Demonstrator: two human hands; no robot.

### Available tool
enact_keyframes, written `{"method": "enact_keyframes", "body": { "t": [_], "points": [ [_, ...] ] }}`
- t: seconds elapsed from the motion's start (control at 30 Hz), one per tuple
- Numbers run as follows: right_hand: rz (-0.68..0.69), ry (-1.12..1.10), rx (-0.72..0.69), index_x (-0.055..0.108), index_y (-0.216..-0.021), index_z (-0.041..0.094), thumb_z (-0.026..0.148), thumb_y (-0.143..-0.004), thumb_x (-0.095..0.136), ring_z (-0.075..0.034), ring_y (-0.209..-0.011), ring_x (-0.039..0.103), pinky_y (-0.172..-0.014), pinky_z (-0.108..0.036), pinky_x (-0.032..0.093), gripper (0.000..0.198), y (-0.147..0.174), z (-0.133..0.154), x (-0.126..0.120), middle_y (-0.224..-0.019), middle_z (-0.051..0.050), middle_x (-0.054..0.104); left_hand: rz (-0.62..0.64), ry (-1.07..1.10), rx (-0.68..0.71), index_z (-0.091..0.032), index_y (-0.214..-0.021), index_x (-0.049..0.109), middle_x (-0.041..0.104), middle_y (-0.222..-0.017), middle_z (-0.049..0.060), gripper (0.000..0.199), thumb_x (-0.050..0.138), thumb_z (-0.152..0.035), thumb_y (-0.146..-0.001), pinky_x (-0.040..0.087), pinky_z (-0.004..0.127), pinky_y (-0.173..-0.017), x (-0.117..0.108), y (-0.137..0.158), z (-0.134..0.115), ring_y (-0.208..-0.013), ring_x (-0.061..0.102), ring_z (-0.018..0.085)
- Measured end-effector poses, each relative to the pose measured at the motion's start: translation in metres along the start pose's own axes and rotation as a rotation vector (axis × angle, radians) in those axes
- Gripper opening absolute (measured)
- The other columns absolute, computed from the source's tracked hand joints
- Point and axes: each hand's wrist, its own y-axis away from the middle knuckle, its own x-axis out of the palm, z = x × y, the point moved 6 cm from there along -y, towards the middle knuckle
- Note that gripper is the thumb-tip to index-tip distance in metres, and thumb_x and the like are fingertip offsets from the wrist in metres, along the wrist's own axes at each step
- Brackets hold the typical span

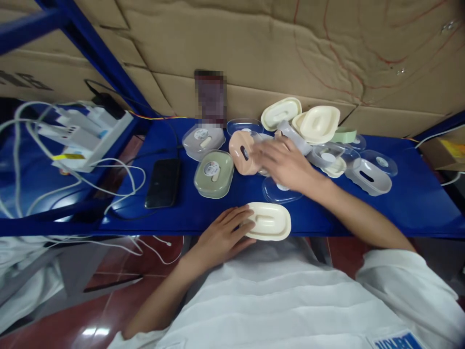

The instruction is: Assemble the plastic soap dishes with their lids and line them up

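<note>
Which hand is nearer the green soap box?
Left. The left hand rests just below the green soap box, on a cream tray; the right hand reaches farther right.

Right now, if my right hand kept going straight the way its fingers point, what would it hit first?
Your right hand points left across the blue shelf. First in that line is probably the pink soap dish at its fingertips; motion blur hides whether they already touch. The green dish lies beyond.

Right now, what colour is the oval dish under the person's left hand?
Cream, or pale ivory. The oval dish under the left hand shows in the head view.
</note>
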Motion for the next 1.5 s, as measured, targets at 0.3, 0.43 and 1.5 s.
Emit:
{"method": "enact_keyframes", "body": {
  "t": [0.3,0.43,1.5],
  "points": [
    [0.104,-0.1,-0.01,0.057,-0.148,0.012,0.03,-0.117,0.028,-0.031,-0.141,0.054,-0.113,-0.054,0.043,0.046,-0.157,-0.082,0.065,-0.166,-0.015,0.05,-0.068,0.037,0.002,-0.016,-0.122,0.069,0.073,-0.136,0.017,0.025,0.074,-0.029,-0.101,0.059,0.049,-0.113,-0.007,0.006,0.004,-0.139,0.065,0.032],
    [0.101,-0.15,0.021,0.058,-0.148,0.01,0.031,-0.116,0.035,-0.032,-0.141,0.055,-0.114,-0.055,0.043,0.044,-0.17,-0.098,0.083,-0.165,-0.019,0.052,-0.085,0.057,-0.041,-0.017,-0.124,0.068,0.072,-0.136,0.017,0.024,0.072,-0.027,-0.102,0.06,0.048,-0.112,-0.015,0.012,0.011,-0.14,0.065,0.032],
    [-0.256,-0.677,-0.028,0.063,-0.132,0.019,0.028,-0.11,0.054,-0.025,-0.129,0.068,-0.124,-0.054,0.049,0.026,0.105,0.054,-0.015,-0.119,-0.011,0.075,-0.14,0.116,-0.209,-0.03,-0.167,0.035,0.024,-0.178,0.018,0.081,0.077,-0.023,-0.098,0.053,0.052,-0.123,-0.019,0.027,0.033,-0.161,0.041,0.036]
  ]
}}
